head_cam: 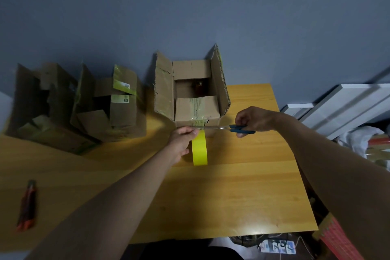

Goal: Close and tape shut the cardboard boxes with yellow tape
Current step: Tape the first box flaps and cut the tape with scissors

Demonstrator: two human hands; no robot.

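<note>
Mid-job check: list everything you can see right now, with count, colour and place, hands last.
cardboard boxes: three, brown, flaps open, along the table's far edge
tape roll: one, yellow, on edge before the right-most box
scissors: one, blue handles, blades at the tape
utility knife: one, red and black, table's near left
table: one, light wood
left hand: holds the tape roll
right hand: grips the scissors

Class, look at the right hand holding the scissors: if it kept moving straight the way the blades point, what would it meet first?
The right hand aims the scissors leftward, so they would probably first meet the strip of tape at the left hand, just above the yellow roll; depth is uncertain.
</note>
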